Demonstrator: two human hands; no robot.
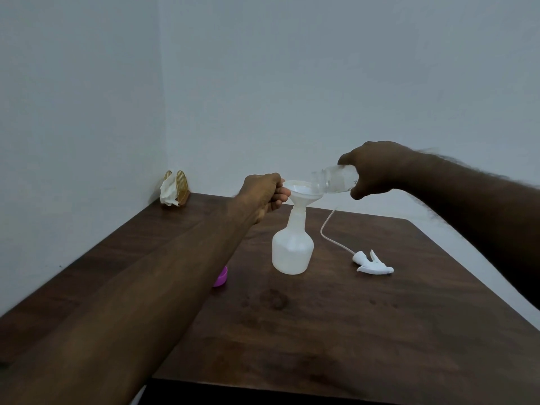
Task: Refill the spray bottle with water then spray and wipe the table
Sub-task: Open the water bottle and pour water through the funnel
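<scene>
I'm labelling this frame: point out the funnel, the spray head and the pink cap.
funnel (pixel 299 190): head view, on its white bowl.
spray head (pixel 377 268): head view, on its nozzle body.
pink cap (pixel 221 277): head view, on its visible side.

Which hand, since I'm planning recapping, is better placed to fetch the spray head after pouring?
Right, probably: the spray head lies right of the spray bottle, nearer the right hand holding the water bottle; the left hand pinches the funnel.

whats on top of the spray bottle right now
A white funnel sits in the spray bottle neck, left hand holding its rim. The funnel's spout is hidden inside the neck.
</scene>
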